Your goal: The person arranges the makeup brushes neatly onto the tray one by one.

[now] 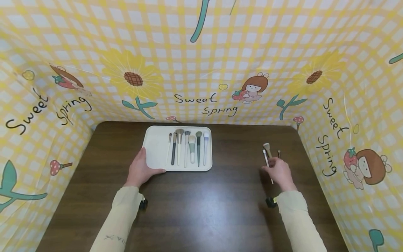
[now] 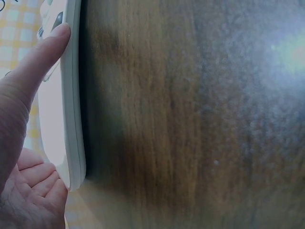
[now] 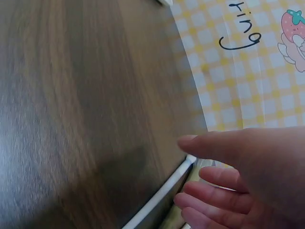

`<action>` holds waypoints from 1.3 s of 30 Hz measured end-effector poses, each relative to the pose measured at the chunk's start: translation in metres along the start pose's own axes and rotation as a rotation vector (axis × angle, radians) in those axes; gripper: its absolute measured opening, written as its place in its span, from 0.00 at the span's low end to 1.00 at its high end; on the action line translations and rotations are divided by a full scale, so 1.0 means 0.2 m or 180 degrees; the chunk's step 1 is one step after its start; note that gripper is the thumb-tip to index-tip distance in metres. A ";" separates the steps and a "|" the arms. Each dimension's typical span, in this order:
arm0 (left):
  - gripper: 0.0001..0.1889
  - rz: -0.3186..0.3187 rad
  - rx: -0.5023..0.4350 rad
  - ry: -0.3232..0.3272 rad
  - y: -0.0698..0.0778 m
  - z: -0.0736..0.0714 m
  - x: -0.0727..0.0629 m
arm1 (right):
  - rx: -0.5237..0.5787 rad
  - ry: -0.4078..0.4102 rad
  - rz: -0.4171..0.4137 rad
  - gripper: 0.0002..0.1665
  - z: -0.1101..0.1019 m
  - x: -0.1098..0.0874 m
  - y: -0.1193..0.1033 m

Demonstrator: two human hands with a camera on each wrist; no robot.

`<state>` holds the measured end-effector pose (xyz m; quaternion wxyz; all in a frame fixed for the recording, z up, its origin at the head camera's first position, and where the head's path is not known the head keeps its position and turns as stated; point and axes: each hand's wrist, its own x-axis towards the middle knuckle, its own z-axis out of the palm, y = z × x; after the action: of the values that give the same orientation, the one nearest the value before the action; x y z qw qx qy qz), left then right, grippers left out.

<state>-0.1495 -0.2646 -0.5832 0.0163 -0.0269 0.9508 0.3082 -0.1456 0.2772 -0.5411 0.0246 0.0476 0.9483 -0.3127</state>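
Note:
A white tray (image 1: 157, 154) carries several makeup brushes lying side by side, among them a dark green-handled brush (image 1: 198, 150). My left hand (image 1: 140, 170) holds the tray at its near left corner. Its thumb (image 2: 40, 55) lies over the front rim, with the other fingers bent against the left side. On the right, my right hand (image 1: 280, 173) reaches over more brushes: a thin white brush (image 1: 265, 158), a thicker tan brush (image 1: 267, 148) and a small dark-tipped one (image 1: 278, 153). In the right wrist view thumb and fingers stand apart, fingertips right at the tan handle (image 3: 178, 210), which they partly hide.
The dark wooden table (image 1: 207, 210) has a light glare near its middle. Yellow checked cloth (image 1: 201, 77) with printed flowers and lettering walls it in at the back and both sides. The tray stands near the back edge.

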 end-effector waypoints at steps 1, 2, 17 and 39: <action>0.75 0.0000 -0.0005 -0.0001 0.00 0.00 0.00 | -0.0046 -0.0028 0.0020 0.26 0.00 0.00 0.01; 0.75 0.0001 -0.0007 0.0002 0.00 0.00 0.00 | -0.0093 -0.0051 0.0041 0.25 -0.01 -0.01 0.02; 0.74 0.0006 -0.0048 0.0051 0.00 0.01 0.00 | -0.0628 -0.0595 0.0346 0.12 -0.07 -0.04 0.04; 0.74 0.0005 -0.0034 0.0054 -0.01 0.01 0.00 | -0.0499 -0.0789 0.0579 0.14 -0.03 -0.05 0.05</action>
<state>-0.1487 -0.2649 -0.5850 0.0079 -0.0289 0.9493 0.3131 -0.1349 0.2878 -0.5402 0.1733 0.0921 0.9513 -0.2378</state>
